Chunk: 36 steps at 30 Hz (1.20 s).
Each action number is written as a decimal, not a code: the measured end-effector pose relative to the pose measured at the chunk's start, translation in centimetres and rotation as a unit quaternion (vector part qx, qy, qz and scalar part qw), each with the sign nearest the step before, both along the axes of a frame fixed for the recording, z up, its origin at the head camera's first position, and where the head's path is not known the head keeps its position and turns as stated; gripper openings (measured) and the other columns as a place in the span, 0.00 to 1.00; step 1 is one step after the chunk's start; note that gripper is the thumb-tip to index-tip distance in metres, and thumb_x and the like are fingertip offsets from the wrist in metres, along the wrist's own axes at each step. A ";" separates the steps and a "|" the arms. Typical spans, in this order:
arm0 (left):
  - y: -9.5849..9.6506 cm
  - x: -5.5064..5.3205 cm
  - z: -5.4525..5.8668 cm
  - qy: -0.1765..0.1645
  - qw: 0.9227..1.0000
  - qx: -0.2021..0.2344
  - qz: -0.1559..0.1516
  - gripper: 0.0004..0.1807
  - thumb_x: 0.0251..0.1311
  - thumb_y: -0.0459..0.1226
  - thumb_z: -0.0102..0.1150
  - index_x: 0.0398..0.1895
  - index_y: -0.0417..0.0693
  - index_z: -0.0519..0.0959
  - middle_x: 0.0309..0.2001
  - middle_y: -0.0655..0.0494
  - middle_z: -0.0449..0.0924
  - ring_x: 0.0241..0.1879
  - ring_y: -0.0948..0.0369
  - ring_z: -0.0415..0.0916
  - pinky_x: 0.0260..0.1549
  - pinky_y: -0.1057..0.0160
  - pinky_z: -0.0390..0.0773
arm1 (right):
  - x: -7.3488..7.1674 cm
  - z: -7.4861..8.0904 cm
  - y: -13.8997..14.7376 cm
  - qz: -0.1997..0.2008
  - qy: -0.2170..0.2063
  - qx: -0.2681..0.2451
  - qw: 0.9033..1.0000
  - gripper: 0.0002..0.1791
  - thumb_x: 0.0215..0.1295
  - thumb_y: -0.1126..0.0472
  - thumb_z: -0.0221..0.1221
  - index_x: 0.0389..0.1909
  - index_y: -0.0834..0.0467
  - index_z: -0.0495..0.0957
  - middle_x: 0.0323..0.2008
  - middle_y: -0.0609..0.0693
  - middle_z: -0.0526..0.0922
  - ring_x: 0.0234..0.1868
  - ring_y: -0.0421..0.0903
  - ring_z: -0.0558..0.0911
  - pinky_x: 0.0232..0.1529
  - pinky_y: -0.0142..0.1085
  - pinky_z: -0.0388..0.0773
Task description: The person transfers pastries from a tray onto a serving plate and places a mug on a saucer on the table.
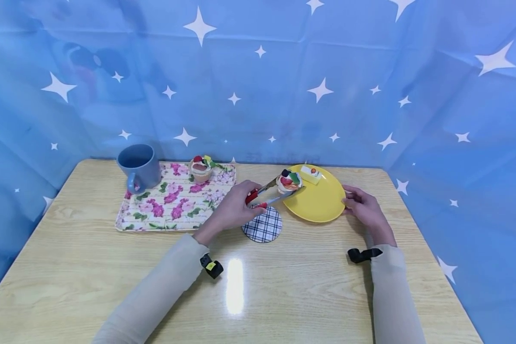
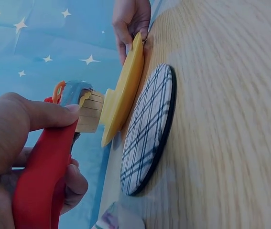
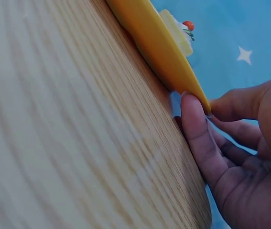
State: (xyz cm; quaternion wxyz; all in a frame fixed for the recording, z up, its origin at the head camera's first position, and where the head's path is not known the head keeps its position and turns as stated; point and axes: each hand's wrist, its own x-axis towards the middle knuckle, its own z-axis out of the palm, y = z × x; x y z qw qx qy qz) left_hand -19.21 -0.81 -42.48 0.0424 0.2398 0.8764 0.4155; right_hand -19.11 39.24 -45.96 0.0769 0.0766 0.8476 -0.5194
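So L hand (image 1: 233,208) holds cupcake (image 1: 289,183) w/ tongs (image 2: 47,169) nr plate (image 1: 315,203).

Head view: from above, facing forward and down to the far edge of the table (image 1: 301,286). Wrist views: close-up, steeply tilted, apparently low over it; left and right share the yellow plate (image 1: 314,203), seen nearly edge-on.

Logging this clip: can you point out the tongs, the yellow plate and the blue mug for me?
Tongs (image 2: 42,180): left wrist view, on the red handle.
Yellow plate (image 1: 315,202): head view, on its bare surface.
Blue mug (image 1: 146,175): head view, on its outer wall.
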 end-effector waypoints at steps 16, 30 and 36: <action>2.7 -0.5 0.3 -0.015 1.000 -0.007 -0.014 0.31 0.60 0.42 0.73 0.65 0.45 0.76 0.55 0.47 0.80 0.45 0.55 0.73 0.42 0.58 0.76 | 0.0 0.1 -0.1 0.001 0.004 0.002 1.000 0.30 0.80 0.56 0.52 0.79 0.55 0.60 0.63 0.59 0.71 0.46 0.33 0.80 0.46 0.30 0.84; 4.3 -1.0 0.4 -0.032 0.999 -0.018 -0.028 0.31 0.61 0.44 0.72 0.66 0.46 0.76 0.60 0.50 0.78 0.51 0.54 0.76 0.49 0.55 0.80 | 0.0 -0.1 -0.2 0.002 0.007 -0.011 1.000 0.30 0.80 0.56 0.52 0.79 0.55 0.60 0.60 0.56 0.72 0.45 0.34 0.81 0.46 0.32 0.85; 5.4 -1.2 0.3 -0.036 0.998 -0.032 -0.037 0.31 0.62 0.45 0.70 0.67 0.47 0.75 0.61 0.53 0.77 0.50 0.58 0.74 0.50 0.59 0.79 | -0.1 0.0 0.0 -0.003 -0.001 0.000 1.000 0.30 0.80 0.57 0.51 0.79 0.54 0.60 0.62 0.59 0.70 0.45 0.35 0.80 0.46 0.32 0.85</action>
